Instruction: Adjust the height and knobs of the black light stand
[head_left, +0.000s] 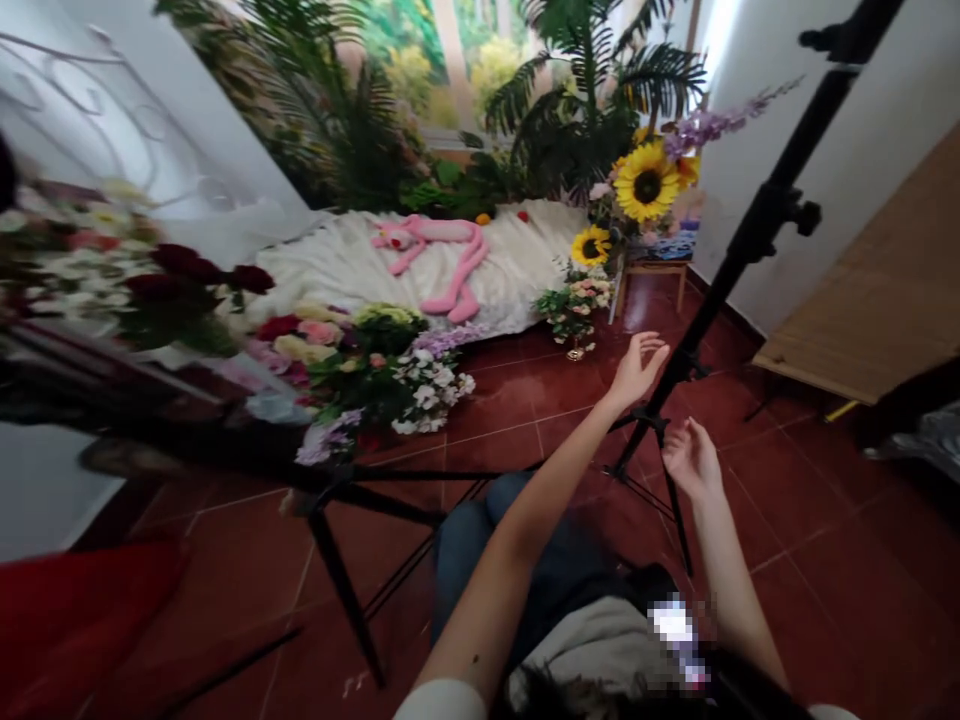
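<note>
My left hand (637, 372) reaches forward, just left of the black tripod stand (720, 295), with its fingers loosely bent and apart. Nothing shows in it. On the other side of the stand's lower section, my right hand (691, 462) is raised with the palm turned inward and the fingers half curled, also with nothing visible in it. Both hands appear apart from the pole. The stand leans to the upper right, with several clamp knobs along it, and its legs rest on the red tiled floor (750, 500).
A pink plush toy (457, 255) lies on a white draped cloth (330, 260). Flower bunches (427, 385) stand at left, sunflowers (646, 182) at right. Another black tripod (337, 560) spreads its legs at lower left. A brown panel (862, 290) leans at right.
</note>
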